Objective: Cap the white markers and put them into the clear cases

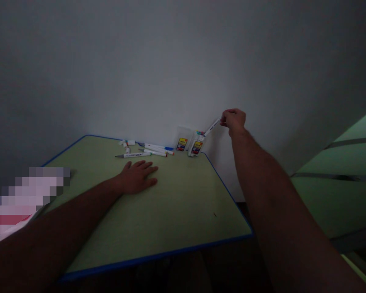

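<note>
Palm down and fingers spread, my left hand point(137, 177) rests on the green tabletop point(177, 211). My right hand point(234, 120) pinches one end of a white marker point(212, 127), which slants down to the left. The marker's lower end meets the top of a clear plastic case point(195, 147) with several coloured tips showing in it; I cannot tell whether it is inside. Left of that case stands a second clear case point(182, 140) with a similar yellow and red label. Several white markers point(155, 149) lie between my left hand and the wall, some with grey tips bare.
Loose white marker caps point(128, 144) lie near the table's back edge. A blurred pinkish-white item point(21, 207) is at the left side. The wall point(140, 73) rises behind the blue-edged table. A green slatted surface point(338, 171) stands to the right.
</note>
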Motion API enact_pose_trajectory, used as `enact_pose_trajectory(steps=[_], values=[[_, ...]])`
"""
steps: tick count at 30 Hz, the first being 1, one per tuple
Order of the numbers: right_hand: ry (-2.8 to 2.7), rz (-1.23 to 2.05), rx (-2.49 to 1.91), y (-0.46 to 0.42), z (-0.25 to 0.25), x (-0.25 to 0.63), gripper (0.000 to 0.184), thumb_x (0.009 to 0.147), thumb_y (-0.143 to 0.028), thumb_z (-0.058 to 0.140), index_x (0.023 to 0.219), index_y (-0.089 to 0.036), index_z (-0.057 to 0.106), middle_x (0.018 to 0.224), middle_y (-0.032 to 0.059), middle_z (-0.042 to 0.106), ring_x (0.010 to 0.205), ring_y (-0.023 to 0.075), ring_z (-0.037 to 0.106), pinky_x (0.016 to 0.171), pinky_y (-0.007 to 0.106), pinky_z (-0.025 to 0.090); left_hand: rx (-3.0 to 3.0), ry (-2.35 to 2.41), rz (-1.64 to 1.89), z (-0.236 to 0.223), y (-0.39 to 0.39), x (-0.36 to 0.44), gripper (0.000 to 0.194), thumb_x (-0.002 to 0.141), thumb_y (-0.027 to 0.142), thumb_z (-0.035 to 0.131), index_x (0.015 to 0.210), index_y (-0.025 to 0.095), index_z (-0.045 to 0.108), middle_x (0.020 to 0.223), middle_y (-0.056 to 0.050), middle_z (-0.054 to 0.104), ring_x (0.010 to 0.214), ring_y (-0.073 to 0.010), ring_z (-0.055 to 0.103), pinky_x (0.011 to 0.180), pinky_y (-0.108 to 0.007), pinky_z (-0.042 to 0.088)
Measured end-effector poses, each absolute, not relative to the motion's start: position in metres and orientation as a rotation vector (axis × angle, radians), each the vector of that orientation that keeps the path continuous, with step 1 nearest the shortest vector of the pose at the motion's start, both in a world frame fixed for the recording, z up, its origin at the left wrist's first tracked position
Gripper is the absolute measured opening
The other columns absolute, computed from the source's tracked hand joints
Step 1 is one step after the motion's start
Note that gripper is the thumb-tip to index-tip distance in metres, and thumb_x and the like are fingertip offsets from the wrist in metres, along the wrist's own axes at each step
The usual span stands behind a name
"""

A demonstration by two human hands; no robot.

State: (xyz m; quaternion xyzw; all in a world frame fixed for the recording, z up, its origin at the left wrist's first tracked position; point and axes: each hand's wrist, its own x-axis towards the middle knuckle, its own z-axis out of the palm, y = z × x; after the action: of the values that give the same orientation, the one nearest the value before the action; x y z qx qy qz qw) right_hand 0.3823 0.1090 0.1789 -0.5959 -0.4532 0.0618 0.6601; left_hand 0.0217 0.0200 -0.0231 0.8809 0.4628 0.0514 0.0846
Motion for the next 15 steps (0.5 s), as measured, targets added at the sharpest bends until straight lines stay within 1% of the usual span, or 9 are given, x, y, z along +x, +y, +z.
enact_pose_trajectory(steps=[10,15], values=[[-1.084,0.121,-1.431,0.124,0.167,0.37,0.012,0.071,-0.003,0.063,0.074,-0.014,0.062,0.056,-0.0013,0.057,0.047,0.0102,0.056,0.041,0.021,0.052,2.628,1.387,0.177,-0.024,0.02,0.022,0.07,0.092,0.065,0.034,0.153,0.03,0.04,0.163,-0.01,0.03,0.149,-0.0385,0.025,0.112,-0.067,0.018],[-1.156,0.043,-1.586,0.131,0.151,0.373,0.01,0.066,-0.004,0.066,0.072,-0.013,0.066,0.054,0.0012,0.059,0.046,0.0122,0.056,0.04,0.021,0.046,2.625,1.387,0.184,-0.024,0.019,0.022,0.07,0.092,0.064,0.034,0.153,0.031,0.041,0.163,-0.01,0.03,0.149,-0.0383,0.025,0.112,-0.067,0.017]])
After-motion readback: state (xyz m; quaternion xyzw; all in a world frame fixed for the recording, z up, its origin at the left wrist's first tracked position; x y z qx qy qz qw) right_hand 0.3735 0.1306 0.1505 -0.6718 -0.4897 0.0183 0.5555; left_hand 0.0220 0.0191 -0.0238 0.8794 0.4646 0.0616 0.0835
